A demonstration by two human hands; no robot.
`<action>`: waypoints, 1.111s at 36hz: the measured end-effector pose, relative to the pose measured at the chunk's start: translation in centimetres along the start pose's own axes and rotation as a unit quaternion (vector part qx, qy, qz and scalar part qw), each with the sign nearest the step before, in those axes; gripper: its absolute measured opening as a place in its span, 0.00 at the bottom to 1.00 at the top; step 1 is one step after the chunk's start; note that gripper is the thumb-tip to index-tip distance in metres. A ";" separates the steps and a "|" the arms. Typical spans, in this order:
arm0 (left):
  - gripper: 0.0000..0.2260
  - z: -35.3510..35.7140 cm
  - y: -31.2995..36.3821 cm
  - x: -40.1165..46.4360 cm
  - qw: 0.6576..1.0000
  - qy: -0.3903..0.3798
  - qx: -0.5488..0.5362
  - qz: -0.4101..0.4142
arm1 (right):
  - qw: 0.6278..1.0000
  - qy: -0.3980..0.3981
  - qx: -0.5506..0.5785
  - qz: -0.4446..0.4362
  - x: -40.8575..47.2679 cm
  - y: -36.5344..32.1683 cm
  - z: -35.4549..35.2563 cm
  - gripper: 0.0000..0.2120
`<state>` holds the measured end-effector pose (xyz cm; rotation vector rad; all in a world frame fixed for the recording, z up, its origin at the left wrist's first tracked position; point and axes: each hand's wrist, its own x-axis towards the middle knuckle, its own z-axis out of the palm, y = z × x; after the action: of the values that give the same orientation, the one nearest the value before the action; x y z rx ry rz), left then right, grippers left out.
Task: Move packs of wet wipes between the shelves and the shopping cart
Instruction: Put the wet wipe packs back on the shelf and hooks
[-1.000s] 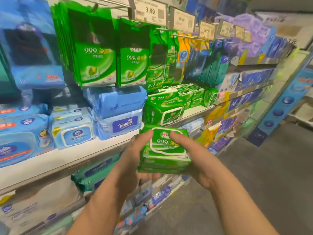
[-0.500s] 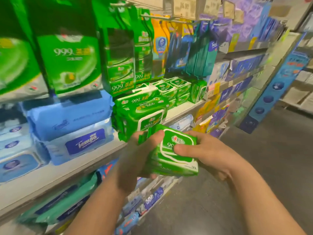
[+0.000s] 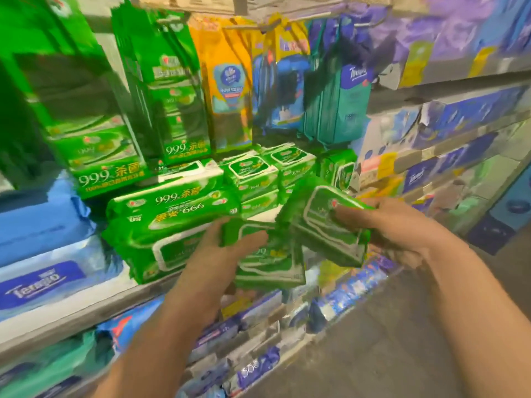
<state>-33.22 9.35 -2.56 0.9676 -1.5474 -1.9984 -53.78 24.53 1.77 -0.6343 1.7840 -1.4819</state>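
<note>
Gripping one green wipes pack [image 3: 268, 262] in left hand [image 3: 212, 254], clutching second green pack [image 3: 324, 225] in right hand [image 3: 393, 231], both just before shelf edge [image 3: 86, 305], holding larger green packs [image 3: 172, 225] stacked, blue Tempo packs [image 3: 43, 280] beside, hanging green pouches [image 3: 161, 90] behind.

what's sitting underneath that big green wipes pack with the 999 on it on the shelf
The big green pack lies on another large green pack, which rests on the white shelf. The left hand covers the lower pack's right end.
</note>
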 end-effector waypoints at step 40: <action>0.38 4.0 4.2 5.2 0.905 0.152 0.295 0.267 | 0.861 -0.273 -0.340 -0.261 13.1 -5.2 2.0 0.29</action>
<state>-39.98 7.15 0.59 0.8725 -1.9968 -0.9662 -60.72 12.27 3.83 -1.8148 1.6983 -0.7731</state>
